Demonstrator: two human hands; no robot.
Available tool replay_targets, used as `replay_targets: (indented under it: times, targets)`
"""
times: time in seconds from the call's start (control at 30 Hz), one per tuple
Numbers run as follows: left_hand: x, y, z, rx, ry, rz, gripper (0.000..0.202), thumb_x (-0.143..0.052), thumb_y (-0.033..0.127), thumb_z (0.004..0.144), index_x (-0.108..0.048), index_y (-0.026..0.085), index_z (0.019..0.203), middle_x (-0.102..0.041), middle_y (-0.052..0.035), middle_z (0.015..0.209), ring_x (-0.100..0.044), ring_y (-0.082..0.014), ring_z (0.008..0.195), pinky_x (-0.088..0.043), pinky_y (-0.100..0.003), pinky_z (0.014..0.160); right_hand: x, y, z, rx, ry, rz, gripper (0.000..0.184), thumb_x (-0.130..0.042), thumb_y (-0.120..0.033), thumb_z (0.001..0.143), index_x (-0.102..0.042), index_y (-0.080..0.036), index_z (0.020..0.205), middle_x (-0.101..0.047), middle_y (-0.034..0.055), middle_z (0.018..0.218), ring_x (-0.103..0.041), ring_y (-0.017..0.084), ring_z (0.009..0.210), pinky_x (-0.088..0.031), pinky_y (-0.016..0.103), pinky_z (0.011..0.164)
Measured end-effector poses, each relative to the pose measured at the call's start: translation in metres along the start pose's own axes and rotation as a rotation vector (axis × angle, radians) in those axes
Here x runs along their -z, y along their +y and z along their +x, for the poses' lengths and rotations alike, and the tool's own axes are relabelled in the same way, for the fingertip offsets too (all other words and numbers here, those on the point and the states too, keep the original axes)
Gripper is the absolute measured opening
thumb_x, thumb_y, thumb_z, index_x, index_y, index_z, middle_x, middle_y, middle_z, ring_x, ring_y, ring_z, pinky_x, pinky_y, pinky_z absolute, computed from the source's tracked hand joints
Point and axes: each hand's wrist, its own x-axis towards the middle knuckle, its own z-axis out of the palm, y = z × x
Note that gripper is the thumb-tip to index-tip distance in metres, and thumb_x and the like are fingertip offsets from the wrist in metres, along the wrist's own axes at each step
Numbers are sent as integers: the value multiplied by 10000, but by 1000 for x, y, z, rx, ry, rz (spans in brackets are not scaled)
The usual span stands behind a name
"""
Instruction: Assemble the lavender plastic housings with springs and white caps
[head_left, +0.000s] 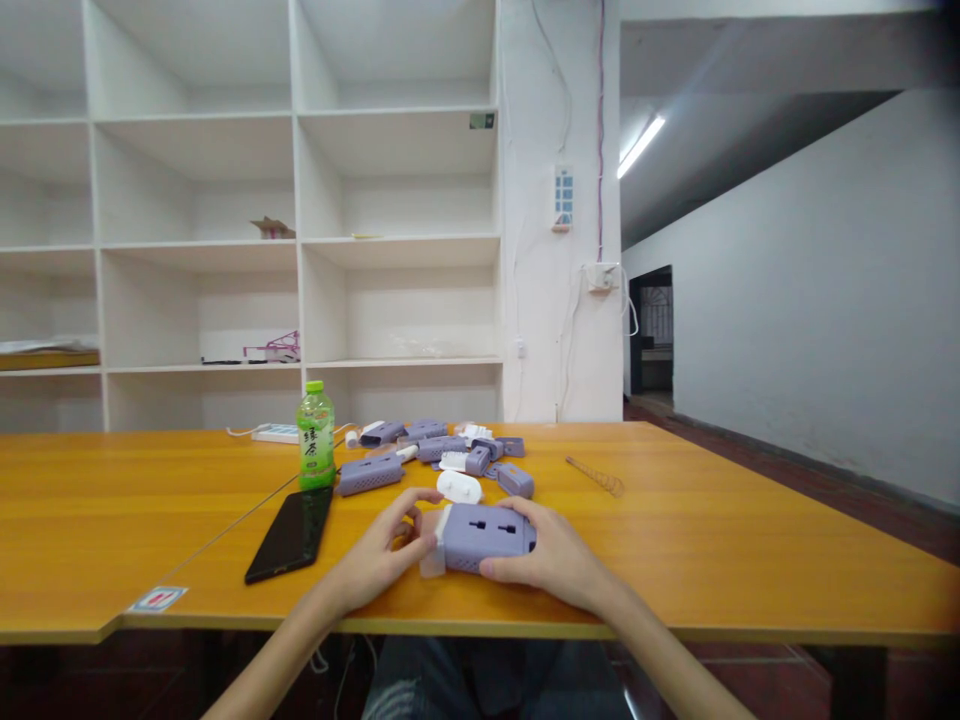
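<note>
On the table before me lies a purple plastic housing [484, 538] with two dark keyhole-shaped slots and small perforations along its side. My right hand [551, 555] is closed around its right end, fingers over the top and thumb along the near side. A translucent plastic piece [433, 562] sits at the housing's left end, next to a white edge. My left hand [390, 545] curves beside that end, index finger and thumb apart, the thumb tip at the translucent piece. Just behind the housing is a white oval part [459, 488] with small holes.
Several purple housings [371, 474] and white parts are heaped behind my hands. A green bottle [316, 440] stands left of them, with a black phone [291, 535] in front. A wire spring [596, 476] lies right. White shelves [397, 240] rise beyond the table.
</note>
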Motion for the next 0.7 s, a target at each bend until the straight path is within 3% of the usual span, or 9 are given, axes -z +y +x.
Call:
replay_targets:
  times: [0.1,0.2,0.37,0.7]
  targets:
    - [0,-8,1,40,-95,-58,783,-842,318,739,-469,292,1427,-601,-25,1160,-599,-240,1080,-454,-413,1041,1,2,2,-4,-16,35,665,-902,-518,622,-694,-224,1180,-741,35,1015,-657,229,871,-468,311,745]
    - [-1,-17,3,45,-113,-187,944,-862,188,662,-408,324,1478,-590,-40,1272,-613,-228,1058,-473,-420,1024,1,7,4,-14,-49,85,659,-892,-518,641,-676,-217,1187,-745,38,1024,-665,230,882,-484,305,739]
    - [2,-16,4,30,-141,-276,940,-847,123,651,-441,347,1468,-533,-60,1416,-622,-226,1079,-492,-423,1002,0,11,4,4,-54,117,682,-895,-539,633,-620,-223,1171,-733,14,996,-662,218,885,-485,280,723]
    - [-3,-8,4,36,-116,-282,820,-937,175,593,-584,274,1326,-601,-66,1323,-606,-277,1180,-456,-465,1065,2,6,0,85,-19,11,625,-874,-561,662,-689,-235,1163,-736,28,1055,-665,231,904,-478,302,756]
